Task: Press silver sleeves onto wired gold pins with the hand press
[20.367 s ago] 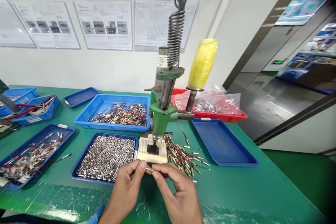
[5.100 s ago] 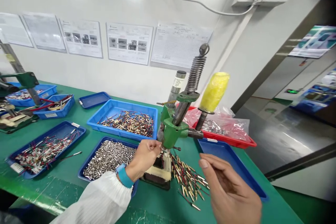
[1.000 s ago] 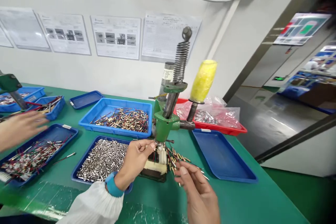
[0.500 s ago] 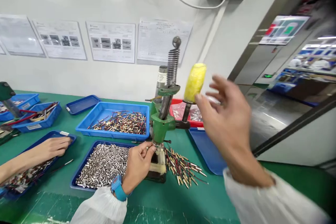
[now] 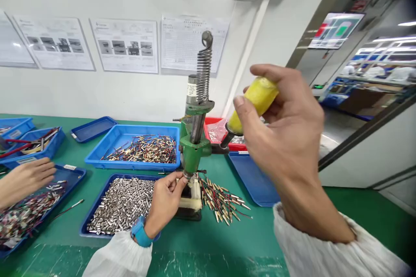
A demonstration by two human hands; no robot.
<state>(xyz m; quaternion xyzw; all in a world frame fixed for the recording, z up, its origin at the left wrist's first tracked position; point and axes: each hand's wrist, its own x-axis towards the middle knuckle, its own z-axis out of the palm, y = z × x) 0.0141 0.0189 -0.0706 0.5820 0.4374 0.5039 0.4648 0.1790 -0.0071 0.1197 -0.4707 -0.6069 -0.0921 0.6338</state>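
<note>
A green hand press (image 5: 194, 149) with a coil spring (image 5: 203, 75) on top stands on the bench. My right hand (image 5: 282, 117) is closed around the yellow-wrapped lever handle (image 5: 260, 99), thumb on the near side and fingers behind. My left hand (image 5: 167, 194), a blue band at its wrist, pinches thumb and fingertips together right under the press ram. Whatever sits between those fingertips is mostly hidden. Left of that hand lies a blue tray of small metal sleeves (image 5: 125, 205). Wired brass-coloured pieces (image 5: 222, 201) are heaped to the right of the press base.
Behind is a blue bin (image 5: 94, 162) of wired parts. A co-worker's hand (image 5: 29, 181) is over another blue tray (image 5: 73, 177) at left. A dark blue tray (image 5: 255, 181) and a red bin (image 5: 211, 123) stand right of the press. Papers hang on the wall.
My right hand has closed on the yellow handle, which now tilts to the right. My left hand stays under the ram. The co-worker's hand has shifted left, and the view has moved slightly.
</note>
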